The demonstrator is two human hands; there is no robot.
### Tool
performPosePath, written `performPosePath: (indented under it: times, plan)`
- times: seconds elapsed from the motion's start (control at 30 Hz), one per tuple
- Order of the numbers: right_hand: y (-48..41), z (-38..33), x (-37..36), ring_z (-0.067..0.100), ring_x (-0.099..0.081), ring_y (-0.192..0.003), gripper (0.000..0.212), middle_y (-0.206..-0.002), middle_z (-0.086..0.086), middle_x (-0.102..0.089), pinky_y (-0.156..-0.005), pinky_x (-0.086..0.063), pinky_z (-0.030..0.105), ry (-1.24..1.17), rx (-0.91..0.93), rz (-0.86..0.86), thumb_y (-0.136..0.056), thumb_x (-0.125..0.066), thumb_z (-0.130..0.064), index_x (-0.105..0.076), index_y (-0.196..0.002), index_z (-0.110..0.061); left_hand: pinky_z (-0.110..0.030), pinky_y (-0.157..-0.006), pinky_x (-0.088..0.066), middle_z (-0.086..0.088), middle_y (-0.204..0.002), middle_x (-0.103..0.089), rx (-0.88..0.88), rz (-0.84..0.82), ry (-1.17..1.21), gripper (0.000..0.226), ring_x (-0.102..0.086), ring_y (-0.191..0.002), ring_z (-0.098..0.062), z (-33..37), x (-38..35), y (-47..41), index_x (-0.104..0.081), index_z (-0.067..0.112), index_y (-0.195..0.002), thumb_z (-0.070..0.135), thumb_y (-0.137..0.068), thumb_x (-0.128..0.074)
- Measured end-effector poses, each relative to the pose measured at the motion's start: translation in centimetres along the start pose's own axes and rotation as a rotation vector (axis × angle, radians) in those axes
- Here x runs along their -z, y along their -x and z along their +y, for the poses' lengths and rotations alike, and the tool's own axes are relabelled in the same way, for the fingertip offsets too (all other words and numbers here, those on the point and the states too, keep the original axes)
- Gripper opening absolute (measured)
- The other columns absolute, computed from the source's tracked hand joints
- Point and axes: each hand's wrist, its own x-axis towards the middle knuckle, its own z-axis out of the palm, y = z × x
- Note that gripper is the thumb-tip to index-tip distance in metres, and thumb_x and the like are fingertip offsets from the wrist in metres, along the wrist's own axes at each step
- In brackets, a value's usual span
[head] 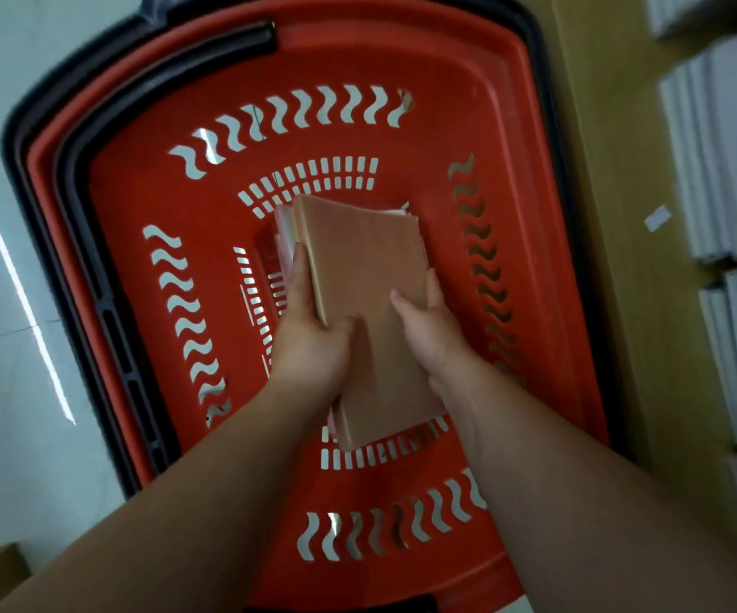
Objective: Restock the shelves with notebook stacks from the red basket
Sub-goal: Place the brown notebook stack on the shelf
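Observation:
A stack of brown-covered notebooks [364,276], wrapped in clear plastic, lies deep inside the red basket [145,201]. My left hand [309,342] grips the stack's left edge, thumb on top and fingers down its side. My right hand [428,323] holds the right edge, with its fingers over the cover. Both forearms reach down into the basket from the lower edge of the view. The underside of the stack is hidden.
The basket has a black rim and a black handle [207,55] folded down at the upper left. It stands on a pale tiled floor [8,303]. On the right, a wooden shelf [614,179] carries rows of white notebook stacks [720,170].

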Motion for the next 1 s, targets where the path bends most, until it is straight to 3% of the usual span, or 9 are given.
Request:
performPosePath:
  times: [0.2, 0.37, 0.47, 0.6, 0.77, 0.9, 1.0]
  plan:
    - [8.2, -3.1, 1.3, 0.019, -0.047, -0.138, 0.094, -0.155, -0.015, -0.043, -0.115, -0.038, 0.05, -0.141, -0.022, -0.1, -0.065, -0.059, -0.078, -0.024, -0.15, -0.057, -0.049, -0.08, -0.063, 0.019, -0.118, -0.048, 0.0, -0.046, -0.009, 0.091, -0.065, -0.102, -0.013, 6.8, 3.4, 6.7, -0.009, 0.072, -0.144, 0.016, -0.097, -0.063]
    - [19.6, -7.1, 3.3, 0.017, -0.055, -0.129, 0.082, -0.147, -0.014, -0.054, -0.111, -0.044, 0.048, -0.206, -0.013, -0.123, -0.074, -0.057, -0.069, -0.03, -0.149, -0.056, -0.041, -0.086, -0.061, 0.019, -0.128, -0.052, -0.086, -0.065, -0.09, 0.087, -0.063, -0.109, -0.008, 13.6, 7.3, 16.2, -0.012, 0.073, -0.143, 0.022, -0.096, -0.065]
    - [27.5, -9.7, 5.1, 0.011, -0.055, -0.128, 0.073, -0.147, -0.015, -0.053, -0.107, -0.045, 0.036, -0.226, 0.049, -0.131, -0.087, -0.06, -0.059, -0.03, -0.153, -0.048, -0.041, -0.084, -0.062, 0.016, -0.129, -0.059, -0.112, -0.067, -0.035, 0.086, -0.069, -0.103, -0.009, 18.1, 9.8, 23.2, -0.024, 0.077, -0.136, 0.017, -0.093, -0.068]
    - [37.2, -12.7, 8.2, -0.003, -0.056, -0.118, 0.061, -0.137, -0.02, -0.057, -0.089, -0.043, 0.018, -0.236, 0.147, -0.162, -0.101, -0.058, -0.039, -0.03, -0.155, -0.045, -0.044, -0.081, -0.062, -0.001, -0.12, -0.069, -0.126, -0.071, 0.067, 0.085, -0.074, -0.095, -0.018, 23.7, 13.4, 32.0, -0.034, 0.069, -0.139, 0.011, -0.09, -0.073]
    - [49.1, -17.1, 12.8, 0.0, -0.044, -0.137, 0.059, -0.156, -0.019, -0.041, -0.116, -0.037, 0.027, -0.279, 0.317, -0.305, -0.107, -0.048, -0.026, -0.021, -0.158, -0.043, -0.04, -0.069, -0.061, -0.009, -0.107, -0.076, -0.181, -0.113, 0.197, 0.083, -0.076, -0.09, -0.028, 30.9, 17.4, 42.4, -0.032, 0.056, -0.149, 0.003, -0.094, -0.064]
    - [54.6, -20.8, 15.6, -0.011, -0.052, -0.12, 0.054, -0.138, -0.033, -0.047, -0.091, -0.05, 0.014, -0.338, 0.38, -0.392, -0.108, -0.045, -0.031, -0.021, -0.149, -0.057, -0.043, -0.073, -0.06, -0.006, -0.109, -0.077, -0.233, -0.161, 0.284, 0.081, -0.075, -0.095, -0.031, 35.5, 19.1, 46.8, -0.035, 0.054, -0.149, 0.001, -0.094, -0.062]
    - [57.1, -23.4, 16.2, -0.006, -0.052, -0.126, 0.059, -0.139, -0.035, -0.045, -0.094, -0.048, 0.018, -0.367, 0.44, -0.381, -0.106, -0.046, -0.039, -0.015, -0.153, -0.057, -0.045, -0.076, -0.06, -0.004, -0.112, -0.076, -0.279, -0.233, 0.285, 0.079, -0.073, -0.099, -0.035, 39.0, 20.7, 47.8, -0.038, 0.055, -0.147, 0.002, -0.093, -0.062]
